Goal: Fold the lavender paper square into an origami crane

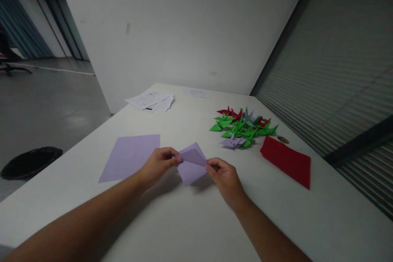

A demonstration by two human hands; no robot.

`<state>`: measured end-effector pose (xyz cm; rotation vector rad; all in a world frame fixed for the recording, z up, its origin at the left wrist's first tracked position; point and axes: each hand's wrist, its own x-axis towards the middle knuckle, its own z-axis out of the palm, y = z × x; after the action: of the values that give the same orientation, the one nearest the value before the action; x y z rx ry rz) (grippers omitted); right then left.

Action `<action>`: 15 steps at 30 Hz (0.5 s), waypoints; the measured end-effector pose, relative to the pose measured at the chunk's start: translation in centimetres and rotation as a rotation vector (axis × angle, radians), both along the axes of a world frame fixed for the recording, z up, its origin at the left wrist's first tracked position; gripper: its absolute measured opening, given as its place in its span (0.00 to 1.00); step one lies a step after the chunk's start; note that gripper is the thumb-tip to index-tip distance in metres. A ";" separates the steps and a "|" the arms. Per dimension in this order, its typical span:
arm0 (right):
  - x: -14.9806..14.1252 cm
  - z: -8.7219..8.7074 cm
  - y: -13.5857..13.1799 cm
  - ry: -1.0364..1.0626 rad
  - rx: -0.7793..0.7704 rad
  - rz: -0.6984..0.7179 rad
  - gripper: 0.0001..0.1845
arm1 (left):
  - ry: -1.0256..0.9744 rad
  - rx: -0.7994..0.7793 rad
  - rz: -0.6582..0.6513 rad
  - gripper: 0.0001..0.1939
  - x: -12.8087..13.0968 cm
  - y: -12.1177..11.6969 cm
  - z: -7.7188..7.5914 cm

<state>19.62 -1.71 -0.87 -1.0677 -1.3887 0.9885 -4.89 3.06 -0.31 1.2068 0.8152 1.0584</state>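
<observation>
A folded lilac paper (192,163) is held just above the white table (190,221) between both hands. My left hand (158,163) pinches its left corner, fingers closed on the fold. My right hand (224,176) pinches the right edge with thumb and fingertips. A flat lilac sheet (130,156) lies on the table just left of my left hand.
A pile of green, red and lilac folded paper cranes (244,127) sits at the back right. A stack of red paper (287,160) lies right of my hands, with a small coin-like disc (283,139) behind it. White printed sheets (151,101) rest at the far edge. A black bin (29,162) stands on the floor left.
</observation>
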 end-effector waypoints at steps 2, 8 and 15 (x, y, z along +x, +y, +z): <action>0.0 -0.1 0.1 0.011 0.000 -0.021 0.15 | 0.001 0.008 0.003 0.15 0.0 -0.1 0.0; 0.0 -0.5 0.3 0.065 -0.011 -0.074 0.17 | -0.071 0.047 0.001 0.21 0.3 0.0 0.2; -0.3 -0.1 0.1 0.074 -0.024 -0.093 0.16 | -0.108 0.064 0.034 0.25 0.4 -0.2 0.2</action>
<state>19.35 -1.62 -1.01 -1.0932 -1.2590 0.9692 -4.46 2.90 -0.11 1.1824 0.7248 1.1749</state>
